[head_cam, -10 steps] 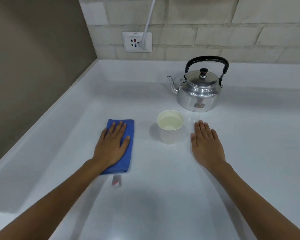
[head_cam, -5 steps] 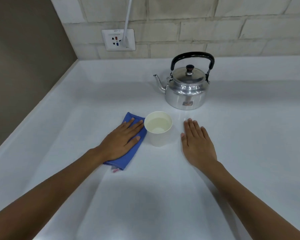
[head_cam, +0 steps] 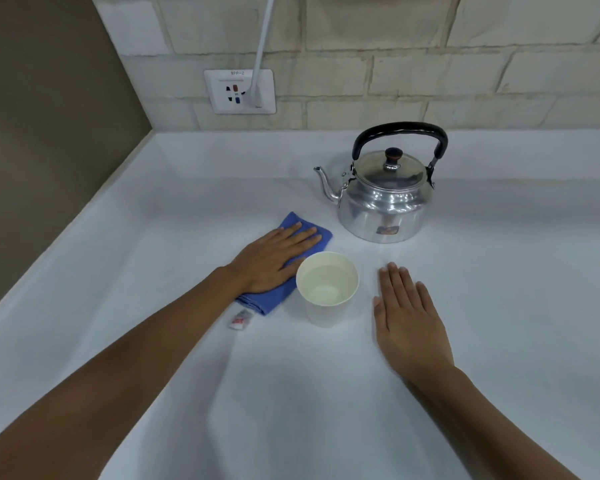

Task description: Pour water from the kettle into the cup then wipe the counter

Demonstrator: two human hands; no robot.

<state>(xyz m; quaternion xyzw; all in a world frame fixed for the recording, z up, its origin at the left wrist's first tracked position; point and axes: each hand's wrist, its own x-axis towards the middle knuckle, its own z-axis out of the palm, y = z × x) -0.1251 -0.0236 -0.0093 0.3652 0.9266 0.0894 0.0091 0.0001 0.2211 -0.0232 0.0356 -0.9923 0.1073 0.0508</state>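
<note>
A silver kettle (head_cam: pixel 383 206) with a black handle stands upright on the white counter (head_cam: pixel 291 393), spout pointing left. In front of it is a white paper cup (head_cam: pixel 326 313) holding water. My left hand (head_cam: pixel 274 258) lies flat, palm down, on a folded blue cloth (head_cam: pixel 291 221) just left of the cup and behind its left side. The hand presses the cloth onto the counter. The cloth's white tag (head_cam: pixel 240 319) sticks out at the near end. My right hand (head_cam: pixel 406 320) rests flat on the counter right of the cup, holding nothing.
A brick wall runs along the back with a wall socket (head_cam: pixel 239 91) and a white cable (head_cam: pixel 264 39) plugged into it. A brown side wall (head_cam: pixel 49 133) bounds the counter on the left.
My left hand has slid the blue cloth from the left towards the cup and then further back, towards the kettle. The right hand has stayed flat beside the cup.
</note>
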